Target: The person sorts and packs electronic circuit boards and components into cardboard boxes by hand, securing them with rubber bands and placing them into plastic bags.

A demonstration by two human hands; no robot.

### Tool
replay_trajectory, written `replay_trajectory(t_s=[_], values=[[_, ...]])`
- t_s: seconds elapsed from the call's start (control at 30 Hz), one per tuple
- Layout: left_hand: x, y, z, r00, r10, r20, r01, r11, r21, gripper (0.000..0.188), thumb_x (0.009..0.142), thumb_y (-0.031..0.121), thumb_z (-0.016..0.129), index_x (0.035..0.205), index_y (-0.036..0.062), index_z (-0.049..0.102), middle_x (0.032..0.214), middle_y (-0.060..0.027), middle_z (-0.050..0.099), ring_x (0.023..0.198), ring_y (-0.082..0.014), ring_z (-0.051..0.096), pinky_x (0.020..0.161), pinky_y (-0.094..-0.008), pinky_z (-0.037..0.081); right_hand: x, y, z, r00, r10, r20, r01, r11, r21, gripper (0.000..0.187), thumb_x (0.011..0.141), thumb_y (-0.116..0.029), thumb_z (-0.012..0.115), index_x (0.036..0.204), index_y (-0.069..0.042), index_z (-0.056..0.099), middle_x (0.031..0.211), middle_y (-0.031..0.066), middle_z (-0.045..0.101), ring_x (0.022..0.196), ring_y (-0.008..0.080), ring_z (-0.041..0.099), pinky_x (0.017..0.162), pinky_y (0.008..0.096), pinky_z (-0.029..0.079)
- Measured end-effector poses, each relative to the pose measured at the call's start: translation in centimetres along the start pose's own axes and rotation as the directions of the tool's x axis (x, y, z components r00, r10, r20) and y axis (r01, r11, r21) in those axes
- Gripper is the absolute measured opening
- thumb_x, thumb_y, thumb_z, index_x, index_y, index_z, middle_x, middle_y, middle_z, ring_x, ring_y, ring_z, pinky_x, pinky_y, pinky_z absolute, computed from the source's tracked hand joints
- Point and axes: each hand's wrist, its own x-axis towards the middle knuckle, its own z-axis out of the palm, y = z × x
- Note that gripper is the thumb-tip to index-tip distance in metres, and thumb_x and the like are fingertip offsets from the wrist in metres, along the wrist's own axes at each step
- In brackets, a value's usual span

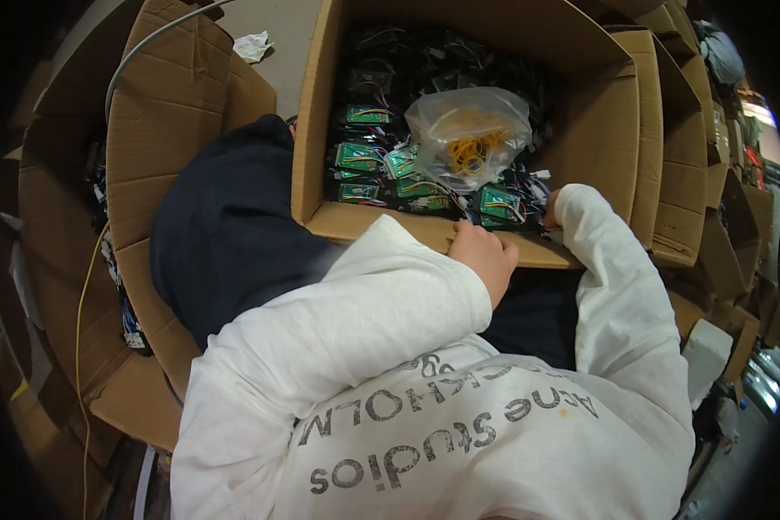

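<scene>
An opened cardboard box (pixel 381 224) stands before me, holding rows of small green circuit boards (pixel 357 157) with coloured wires and black parts. At its near rim, my left hand (pixel 484 256) has its fingers curled together over the edge; whatever they hold is hidden. One circuit board (pixel 499 203) lies between my two hands, just inside the rim. My right hand (pixel 552 211) reaches into the near right corner of the box, beside white connectors and wires. The sleeve and the box contents hide most of its fingers. A clear plastic bag (pixel 472 130) with yellow rubber bands (pixel 470 154) rests on the boards.
Another open cardboard box (pixel 160 165) stands at the left, with wired parts showing past its flap. Several cardboard boxes (pixel 680 156) crowd the right side. A grey cable (pixel 143 39) arches over the left box, and crumpled white paper (pixel 252 47) lies on the floor.
</scene>
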Motion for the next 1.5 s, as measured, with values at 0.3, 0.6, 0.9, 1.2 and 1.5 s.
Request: replay_trajectory(t_s=[0.3, 0.6, 0.9, 1.2, 1.5], values=[[0.5, -0.3, -0.4, 0.999, 0.034, -0.002, -0.034, 0.999, -0.041, 0.030, 0.092, 0.020, 0.057, 0.120, 0.0091, 0.057, 0.103, -0.0097, 0.067, 0.099, -0.0274, 0.064, 0.085, -0.0403, 0.043, -13.3, 6.9, -2.3, 0.973, 0.171, -0.157, -0.150, 0.979, 0.135, 0.047, 0.073, -0.038, 0.076, 0.109, -0.008, 0.076, 0.103, 0.0164, 0.074, 0.094, 0.0310, 0.071, 0.084, 0.0415, 0.056], [2.3, -0.1, -2.2, 0.997, 0.026, -0.075, -0.056, 0.900, -0.433, 0.045, 0.100, 0.045, 0.055, 0.115, 0.0027, 0.060, 0.103, -0.0144, 0.069, 0.103, -0.0322, 0.065, 0.091, -0.0417, 0.048, -16.8, 8.9, 8.2, 0.786, 0.092, -0.611, 0.583, 0.217, 0.783, 0.030, 0.081, -0.012, 0.061, 0.107, 0.004, 0.063, 0.082, 0.0031, 0.059, 0.075, 0.0128, 0.054, 0.068, 0.0290, 0.046], [4.5, -0.6, -4.9, 0.960, -0.228, 0.163, 0.031, -0.493, -0.870, 0.074, 0.091, 0.067, 0.061, 0.134, 0.0096, 0.041, 0.122, -0.0044, 0.055, 0.105, -0.0207, 0.058, 0.093, -0.0408, 0.050, -24.3, -1.0, 5.6, 0.601, -0.240, -0.762, 0.742, -0.187, 0.644, 0.027, 0.084, -0.010, 0.056, 0.108, 0.000, 0.060, 0.082, -0.0021, 0.055, 0.072, 0.0081, 0.050, 0.062, 0.0258, 0.042], [3.7, -1.5, -5.2, 0.990, -0.114, -0.078, -0.137, -0.750, -0.647, 0.044, 0.091, 0.046, 0.074, 0.114, 0.0125, 0.058, 0.101, -0.0011, 0.062, 0.084, -0.0125, 0.061, 0.067, -0.0311, 0.053, -26.5, -4.1, 3.2, 0.469, -0.548, -0.693, 0.818, -0.027, 0.575, 0.014, 0.088, -0.012, 0.064, 0.094, -0.004, 0.055, 0.077, 0.0048, 0.055, 0.069, 0.0162, 0.054, 0.062, 0.0309, 0.044], [3.0, -3.9, -6.0, 0.861, 0.178, -0.476, -0.144, -0.813, -0.565, 0.116, 0.075, 0.098, 0.031, 0.132, -0.0003, 0.057, 0.107, -0.0144, 0.068, 0.065, -0.0133, 0.058, 0.063, -0.0269, 0.043, -17.1, -1.9, 4.8, 0.665, -0.409, -0.625, 0.450, -0.449, 0.772, 0.086, 0.096, -0.078, 0.028, 0.139, -0.008, 0.055, 0.124, 0.0101, 0.066, 0.096, 0.0212, 0.067, 0.080, 0.0301, 0.054]])
